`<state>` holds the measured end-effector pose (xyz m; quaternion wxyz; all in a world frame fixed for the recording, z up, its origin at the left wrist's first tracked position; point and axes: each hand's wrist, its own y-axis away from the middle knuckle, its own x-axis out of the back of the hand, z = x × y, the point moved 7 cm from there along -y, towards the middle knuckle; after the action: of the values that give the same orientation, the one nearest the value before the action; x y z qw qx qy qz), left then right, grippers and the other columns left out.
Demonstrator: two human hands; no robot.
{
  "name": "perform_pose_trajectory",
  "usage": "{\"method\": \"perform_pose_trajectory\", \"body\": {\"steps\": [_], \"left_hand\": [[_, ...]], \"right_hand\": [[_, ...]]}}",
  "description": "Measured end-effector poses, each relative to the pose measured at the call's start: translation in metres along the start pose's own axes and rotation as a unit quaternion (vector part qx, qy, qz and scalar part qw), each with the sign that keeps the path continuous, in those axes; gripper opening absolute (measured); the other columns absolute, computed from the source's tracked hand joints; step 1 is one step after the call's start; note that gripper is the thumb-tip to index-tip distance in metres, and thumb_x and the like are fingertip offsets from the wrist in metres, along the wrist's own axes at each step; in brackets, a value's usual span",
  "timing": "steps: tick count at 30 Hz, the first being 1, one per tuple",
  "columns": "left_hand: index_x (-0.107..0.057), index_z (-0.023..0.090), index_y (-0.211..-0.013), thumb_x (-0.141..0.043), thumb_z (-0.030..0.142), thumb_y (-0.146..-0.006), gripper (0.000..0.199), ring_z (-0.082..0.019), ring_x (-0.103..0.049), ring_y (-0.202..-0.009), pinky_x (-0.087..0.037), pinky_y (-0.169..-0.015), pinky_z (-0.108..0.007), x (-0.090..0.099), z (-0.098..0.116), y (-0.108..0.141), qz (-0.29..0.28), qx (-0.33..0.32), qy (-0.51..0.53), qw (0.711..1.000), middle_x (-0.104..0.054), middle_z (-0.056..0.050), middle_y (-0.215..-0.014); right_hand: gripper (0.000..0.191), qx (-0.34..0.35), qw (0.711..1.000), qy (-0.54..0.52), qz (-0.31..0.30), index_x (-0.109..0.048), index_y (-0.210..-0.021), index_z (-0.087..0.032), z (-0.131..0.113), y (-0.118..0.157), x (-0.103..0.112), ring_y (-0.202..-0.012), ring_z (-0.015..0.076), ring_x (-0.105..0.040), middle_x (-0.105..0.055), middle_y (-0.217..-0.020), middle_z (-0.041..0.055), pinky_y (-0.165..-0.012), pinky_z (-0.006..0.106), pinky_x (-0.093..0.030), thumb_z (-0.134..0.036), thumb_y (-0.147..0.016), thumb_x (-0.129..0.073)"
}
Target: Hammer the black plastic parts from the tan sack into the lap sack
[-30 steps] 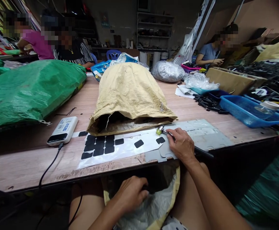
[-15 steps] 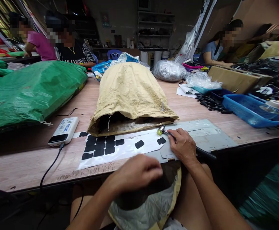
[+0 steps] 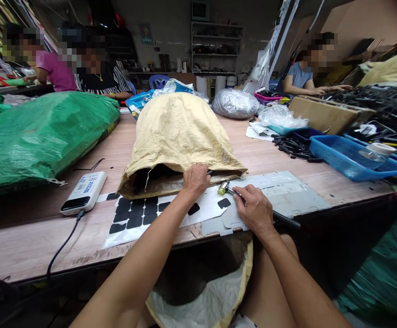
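Note:
My right hand (image 3: 256, 207) is closed around the dark handle of a small hammer (image 3: 224, 187), whose silver and yellow-green head rests over the grey board (image 3: 280, 193). My left hand (image 3: 196, 178) is at the right part of the open mouth of a tan sack (image 3: 181, 132). Its fingers are bent, and a bit of something dark shows beside them; what they hold is hidden. Under my left forearm lies a white sheet with black rounded squares (image 3: 135, 214). A second open sack (image 3: 215, 291) hangs below the table edge, between my legs.
A white power bank (image 3: 84, 193) with a cable lies at the left, near a large green sack (image 3: 48, 132). At the right are a blue tray (image 3: 355, 157), black parts (image 3: 296, 148) and a cardboard box (image 3: 321, 114). Three people sit beyond.
My left hand has moved up and forward, from above the lower sack to the mouth of the tan sack. My right hand still holds the hammer. The view has shifted slightly.

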<state>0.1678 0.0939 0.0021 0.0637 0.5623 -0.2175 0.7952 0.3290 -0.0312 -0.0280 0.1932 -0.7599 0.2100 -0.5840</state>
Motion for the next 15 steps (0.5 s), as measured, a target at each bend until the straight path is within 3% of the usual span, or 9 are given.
{"method": "perform_pose_trajectory", "body": {"steps": [5, 10, 15], "left_hand": [[-0.07, 0.026, -0.099, -0.066, 0.029, -0.087, 0.013, -0.021, -0.061, -0.093, -0.045, -0.076, -0.03, 0.026, -0.006, 0.054, 0.01, -0.064, 0.129, 0.989, -0.069, -0.001, -0.095], [-0.071, 0.025, -0.099, -0.068, 0.025, -0.085, 0.015, -0.019, -0.058, -0.09, -0.044, -0.078, -0.03, 0.01, -0.013, 0.1, -0.047, -0.063, 0.219, 0.973, -0.067, -0.001, -0.093], [-0.074, 0.024, -0.101, -0.069, 0.027, -0.084, 0.017, -0.02, -0.057, -0.093, -0.045, -0.086, -0.032, 0.0, -0.016, 0.104, -0.048, -0.059, 0.242, 0.967, -0.063, -0.002, -0.092]], "right_hand": [[0.022, -0.002, 1.0, -0.002, -0.002, -0.071, -0.112, -0.028, 0.0, 0.001, -0.001, -0.09, 0.0194, -0.054, -0.064, -0.093, 0.0025, -0.077, 0.032, -0.037, -0.028, -0.094, -0.058], [0.024, 0.001, 1.0, -0.002, 0.0, -0.07, -0.113, -0.027, 0.001, 0.001, -0.003, -0.09, 0.0195, -0.054, -0.064, -0.095, 0.0031, -0.078, 0.031, -0.038, -0.028, -0.095, -0.055], [0.027, 0.023, 1.0, -0.006, -0.017, -0.07, -0.116, -0.025, 0.001, -0.001, -0.003, -0.091, 0.0205, -0.055, -0.064, -0.093, 0.004, -0.08, 0.031, -0.041, -0.028, -0.096, -0.053]]}}
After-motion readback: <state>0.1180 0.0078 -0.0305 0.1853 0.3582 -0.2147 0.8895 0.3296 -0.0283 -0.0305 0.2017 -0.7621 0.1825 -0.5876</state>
